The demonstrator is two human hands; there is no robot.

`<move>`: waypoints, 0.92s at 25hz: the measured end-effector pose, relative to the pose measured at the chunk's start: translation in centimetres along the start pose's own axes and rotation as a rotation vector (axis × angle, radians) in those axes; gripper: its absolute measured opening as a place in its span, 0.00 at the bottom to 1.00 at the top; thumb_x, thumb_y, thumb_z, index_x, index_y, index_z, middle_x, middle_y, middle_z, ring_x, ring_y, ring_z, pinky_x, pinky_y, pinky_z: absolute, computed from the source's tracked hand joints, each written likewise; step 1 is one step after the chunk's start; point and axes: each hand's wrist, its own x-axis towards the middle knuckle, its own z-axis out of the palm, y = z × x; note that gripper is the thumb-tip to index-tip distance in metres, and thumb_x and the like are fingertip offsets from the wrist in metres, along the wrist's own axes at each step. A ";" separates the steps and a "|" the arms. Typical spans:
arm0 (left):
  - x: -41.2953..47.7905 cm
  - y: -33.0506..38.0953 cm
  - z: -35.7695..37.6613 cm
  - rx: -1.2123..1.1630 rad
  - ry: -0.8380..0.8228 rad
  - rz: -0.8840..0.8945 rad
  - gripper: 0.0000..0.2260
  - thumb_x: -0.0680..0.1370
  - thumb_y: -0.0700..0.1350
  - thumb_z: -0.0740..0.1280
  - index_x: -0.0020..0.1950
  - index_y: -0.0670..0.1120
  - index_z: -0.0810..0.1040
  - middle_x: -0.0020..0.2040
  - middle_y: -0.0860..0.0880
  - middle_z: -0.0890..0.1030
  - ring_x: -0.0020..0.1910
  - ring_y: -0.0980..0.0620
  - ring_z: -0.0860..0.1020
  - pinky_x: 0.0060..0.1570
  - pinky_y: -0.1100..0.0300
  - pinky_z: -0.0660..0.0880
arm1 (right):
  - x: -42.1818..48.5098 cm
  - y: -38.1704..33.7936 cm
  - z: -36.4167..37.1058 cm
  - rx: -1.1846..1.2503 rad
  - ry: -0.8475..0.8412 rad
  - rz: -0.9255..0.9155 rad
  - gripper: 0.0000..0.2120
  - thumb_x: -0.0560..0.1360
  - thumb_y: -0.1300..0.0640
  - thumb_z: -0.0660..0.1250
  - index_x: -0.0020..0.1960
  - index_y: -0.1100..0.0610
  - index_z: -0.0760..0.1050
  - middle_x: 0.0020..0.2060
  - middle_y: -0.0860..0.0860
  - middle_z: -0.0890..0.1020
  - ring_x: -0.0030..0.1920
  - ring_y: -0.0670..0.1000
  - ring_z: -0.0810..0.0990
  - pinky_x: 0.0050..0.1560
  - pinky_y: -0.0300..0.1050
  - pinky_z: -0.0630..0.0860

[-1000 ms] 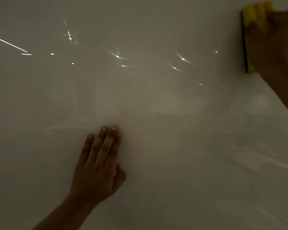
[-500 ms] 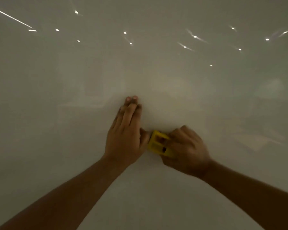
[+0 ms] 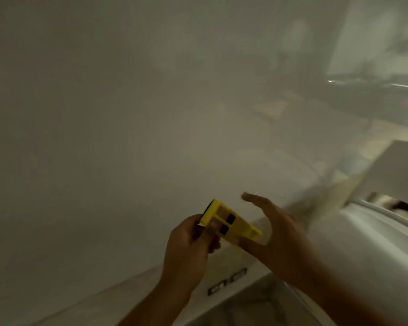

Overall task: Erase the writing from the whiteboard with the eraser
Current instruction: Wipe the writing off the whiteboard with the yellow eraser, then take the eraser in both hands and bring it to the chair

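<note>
The whiteboard (image 3: 127,114) fills most of the head view; its glossy surface shows no writing, only dim reflections. The yellow eraser (image 3: 229,223) with dark slots in its back is held off the board near the lower edge. My left hand (image 3: 189,245) grips its left end with fingers curled. My right hand (image 3: 276,234) is beside the eraser's right end, fingers spread and palm facing left, the thumb side touching the eraser's underside.
Along the bottom runs the board's lower frame (image 3: 104,300) with a small dark wall socket (image 3: 226,281) below it. A white curved surface (image 3: 375,243) lies at the lower right. A pale panel (image 3: 396,170) stands at the right edge.
The eraser came down off the board and passed from my right hand to my left, which left the board. My right hand has opened. The view has dropped toward the board's lower edge.
</note>
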 end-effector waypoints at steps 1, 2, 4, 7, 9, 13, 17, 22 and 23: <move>0.0 -1.2 1.5 -0.016 -0.008 -0.049 0.07 0.78 0.53 0.69 0.44 0.52 0.84 0.35 0.50 0.86 0.36 0.52 0.84 0.39 0.59 0.82 | -2.0 2.0 0.2 0.120 0.057 0.212 0.34 0.66 0.35 0.72 0.69 0.36 0.63 0.67 0.34 0.69 0.62 0.40 0.71 0.58 0.44 0.73; 0.2 -2.3 3.4 -0.034 -0.025 -0.107 0.06 0.79 0.48 0.69 0.43 0.51 0.84 0.34 0.50 0.86 0.36 0.52 0.85 0.40 0.57 0.82 | -4.0 3.9 0.1 0.295 0.098 0.451 0.34 0.68 0.43 0.75 0.70 0.39 0.64 0.69 0.41 0.70 0.64 0.45 0.72 0.59 0.47 0.74; 0.5 -4.4 7.7 -0.085 -0.081 -0.240 0.05 0.79 0.44 0.68 0.45 0.47 0.84 0.33 0.49 0.86 0.34 0.51 0.85 0.38 0.57 0.81 | -7.4 7.4 -0.5 0.675 0.128 0.817 0.29 0.73 0.56 0.73 0.71 0.52 0.67 0.69 0.54 0.74 0.66 0.57 0.74 0.58 0.51 0.76; 1.0 -6.9 14.8 -0.039 -0.209 -0.364 0.07 0.80 0.44 0.67 0.45 0.45 0.83 0.32 0.48 0.86 0.34 0.50 0.84 0.37 0.57 0.80 | -11.0 12.0 -2.7 0.879 0.187 1.059 0.11 0.76 0.60 0.69 0.58 0.56 0.78 0.53 0.61 0.81 0.59 0.66 0.77 0.60 0.64 0.73; 1.3 -8.4 20.3 0.042 -0.290 -0.412 0.08 0.80 0.43 0.66 0.43 0.45 0.83 0.30 0.49 0.85 0.33 0.50 0.84 0.40 0.53 0.80 | -12.7 15.7 -4.5 0.913 0.283 1.148 0.04 0.76 0.61 0.68 0.50 0.54 0.79 0.45 0.54 0.84 0.49 0.56 0.83 0.54 0.56 0.79; 2.5 -11.7 32.4 0.260 -0.363 -0.456 0.10 0.80 0.44 0.66 0.43 0.41 0.82 0.36 0.44 0.84 0.38 0.45 0.81 0.44 0.50 0.77 | -15.0 25.5 -7.3 0.873 0.407 1.221 0.08 0.76 0.60 0.68 0.54 0.52 0.77 0.46 0.45 0.82 0.45 0.44 0.79 0.39 0.39 0.74; 4.6 -13.3 43.6 0.452 -0.400 -0.383 0.12 0.80 0.42 0.65 0.41 0.37 0.79 0.35 0.42 0.78 0.39 0.42 0.76 0.31 0.55 0.61 | -15.8 36.3 -8.4 0.759 0.426 1.297 0.23 0.77 0.57 0.68 0.71 0.58 0.69 0.63 0.55 0.76 0.60 0.54 0.75 0.58 0.50 0.72; 7.2 -16.2 53.9 0.586 -0.407 -0.325 0.11 0.79 0.44 0.67 0.61 0.42 0.77 0.55 0.37 0.83 0.54 0.37 0.80 0.49 0.51 0.74 | -15.1 47.0 -8.7 0.631 0.448 1.364 0.28 0.76 0.54 0.69 0.72 0.62 0.67 0.70 0.58 0.71 0.68 0.58 0.71 0.68 0.52 0.69; 7.7 -17.1 55.2 0.637 -0.436 -0.317 0.10 0.79 0.45 0.67 0.59 0.44 0.76 0.55 0.38 0.83 0.53 0.37 0.80 0.51 0.48 0.77 | -15.1 48.7 -8.7 0.618 0.426 1.386 0.28 0.76 0.53 0.69 0.72 0.62 0.67 0.70 0.58 0.71 0.68 0.58 0.71 0.66 0.50 0.69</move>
